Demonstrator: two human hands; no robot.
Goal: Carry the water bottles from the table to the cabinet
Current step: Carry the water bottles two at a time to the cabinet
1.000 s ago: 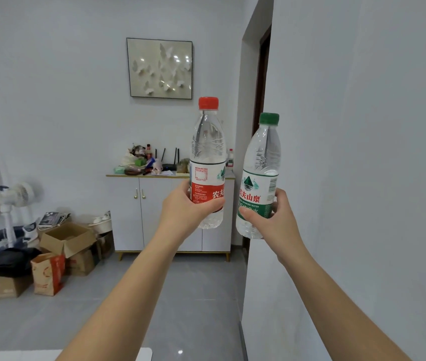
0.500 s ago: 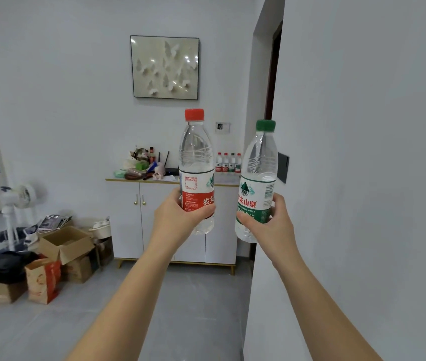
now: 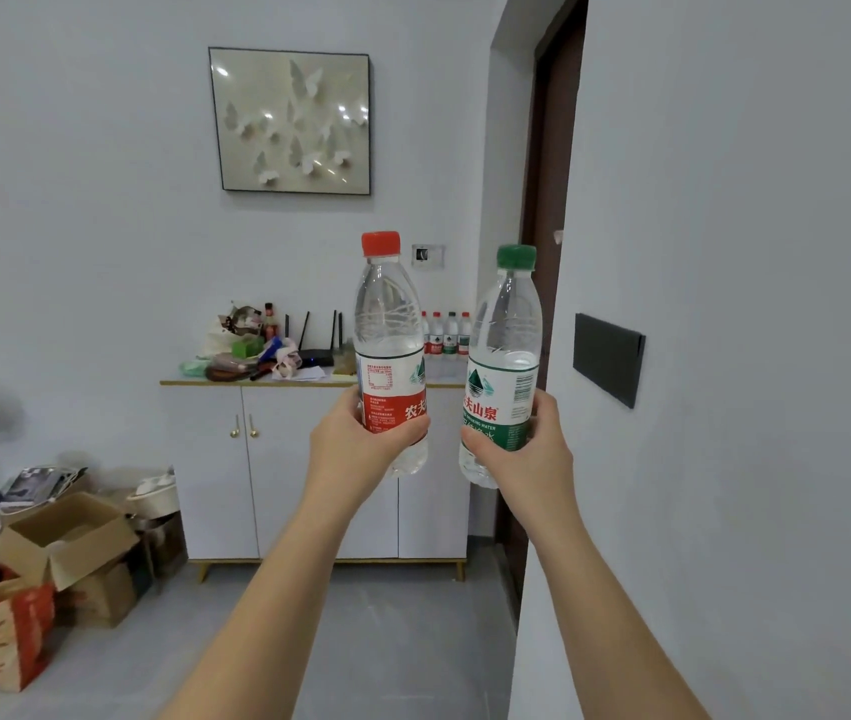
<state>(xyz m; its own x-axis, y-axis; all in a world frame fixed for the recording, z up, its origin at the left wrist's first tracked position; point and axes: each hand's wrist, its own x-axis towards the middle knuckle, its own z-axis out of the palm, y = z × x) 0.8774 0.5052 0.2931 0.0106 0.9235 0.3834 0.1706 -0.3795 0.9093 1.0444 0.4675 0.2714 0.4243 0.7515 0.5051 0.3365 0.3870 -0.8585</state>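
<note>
Both arms are stretched out in front, each hand wrapped around a water bottle and holding it upright in the air. The left hand is closed around the lower half of the red bottle, fingers curled over the red label. The right hand grips the green bottle the same way, low on its green label. The two bottles sit side by side, close but not touching. Straight ahead is the white cabinet against the far wall, its doors shut. Its top has a pile of clutter on the left and a row of small bottles standing on the right. Some cardboard boxes sit on the floor to the left.
</note>
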